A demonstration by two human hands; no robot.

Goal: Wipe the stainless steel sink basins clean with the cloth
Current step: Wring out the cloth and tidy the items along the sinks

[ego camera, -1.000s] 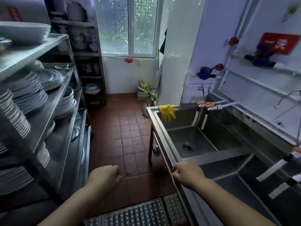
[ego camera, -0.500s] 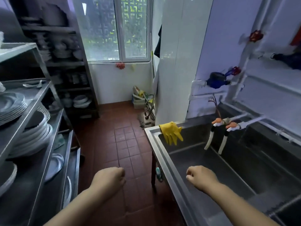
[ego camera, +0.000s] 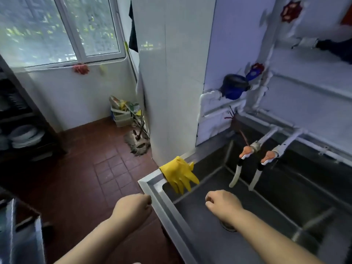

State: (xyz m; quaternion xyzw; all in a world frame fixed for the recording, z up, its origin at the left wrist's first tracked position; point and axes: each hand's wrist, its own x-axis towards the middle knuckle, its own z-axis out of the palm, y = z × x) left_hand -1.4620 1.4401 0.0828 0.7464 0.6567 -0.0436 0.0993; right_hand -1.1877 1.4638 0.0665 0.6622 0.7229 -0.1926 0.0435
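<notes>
Both grips are clenched on nothing: the left hand (ego camera: 133, 207) hangs over the red floor at lower centre, just beside the sink rim (ego camera: 162, 204), the right hand (ego camera: 222, 205) over the sink basin (ego camera: 266, 216). Farther up, a yellow glove (ego camera: 180, 173) (no cloth shows) drapes over the rim's far corner, two taps (ego camera: 257, 157) beyond.

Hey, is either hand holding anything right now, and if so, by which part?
Nothing shows in either. The left hand and right hand are loosely curled fists; no cloth is visible, and the yellow glove hangs untouched.

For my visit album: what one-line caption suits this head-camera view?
Two bare hands, left and right, reach toward a steel sink with yellow gloves draped over its rim.
</notes>
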